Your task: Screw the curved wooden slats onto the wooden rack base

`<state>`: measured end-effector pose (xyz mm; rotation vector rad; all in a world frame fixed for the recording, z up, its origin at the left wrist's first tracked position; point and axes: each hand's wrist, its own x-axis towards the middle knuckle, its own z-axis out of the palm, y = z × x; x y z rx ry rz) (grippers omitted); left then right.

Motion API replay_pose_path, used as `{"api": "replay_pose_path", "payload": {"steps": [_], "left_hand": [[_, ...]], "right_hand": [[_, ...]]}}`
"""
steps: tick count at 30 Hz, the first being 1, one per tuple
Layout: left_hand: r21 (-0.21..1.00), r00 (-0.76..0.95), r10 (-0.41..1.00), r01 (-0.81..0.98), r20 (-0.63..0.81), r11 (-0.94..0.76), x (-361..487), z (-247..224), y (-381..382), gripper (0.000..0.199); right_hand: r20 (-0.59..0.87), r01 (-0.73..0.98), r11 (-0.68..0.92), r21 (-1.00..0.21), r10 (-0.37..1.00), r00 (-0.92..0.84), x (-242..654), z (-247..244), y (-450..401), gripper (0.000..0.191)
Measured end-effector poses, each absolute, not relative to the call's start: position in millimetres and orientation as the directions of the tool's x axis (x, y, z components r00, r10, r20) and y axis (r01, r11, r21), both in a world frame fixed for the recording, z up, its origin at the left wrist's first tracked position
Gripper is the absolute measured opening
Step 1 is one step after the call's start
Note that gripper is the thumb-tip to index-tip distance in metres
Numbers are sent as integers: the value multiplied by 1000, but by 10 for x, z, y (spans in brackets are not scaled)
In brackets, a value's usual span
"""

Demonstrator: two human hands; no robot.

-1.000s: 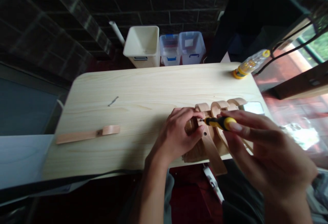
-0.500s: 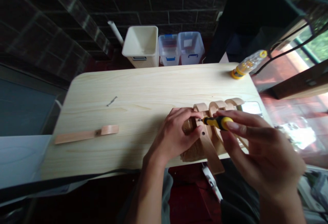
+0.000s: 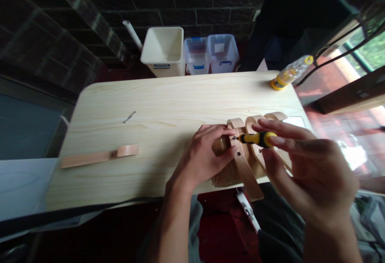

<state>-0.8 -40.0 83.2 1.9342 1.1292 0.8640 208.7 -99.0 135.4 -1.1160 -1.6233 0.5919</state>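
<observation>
My right hand grips a yellow-and-black screwdriver between thumb and fingers. Its tip meets a screw at the upper part of a light-brown curved strip, which looks like leather or thin wood. My left hand holds that strip, index finger and thumb on either side of the screw. A second dark screw or hole shows lower on the strip. Beneath lies a brown block-like piece, partly covered by my left hand. More looped strips stand along it, partly behind my right hand.
On the pale wooden table lie another looped strip and a small grey metal piece. A clear-and-yellow bit holder stands at the back right corner. Bins stand beyond the far edge.
The screwdriver handle has turned a little and my right-hand fingers have shifted on it. Its tip stays at the screw. My left hand keeps its place; the view has moved slightly.
</observation>
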Motion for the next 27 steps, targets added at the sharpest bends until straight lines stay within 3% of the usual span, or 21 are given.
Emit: {"api": "replay_pose_path", "payload": {"steps": [6, 15, 27], "left_hand": [[849, 382, 903, 396, 195, -350, -25, 823, -395, 26], [846, 376, 907, 406, 189, -345, -7, 837, -396, 26], [855, 365, 915, 406, 172, -323, -20, 826, -398, 26]], "right_hand": [[483, 463, 426, -778, 876, 5, 2143, 1254, -948, 48], [460, 383, 440, -812, 887, -43, 2113, 1309, -971, 44], [478, 379, 464, -800, 876, -62, 2070, 1245, -935, 53]]}}
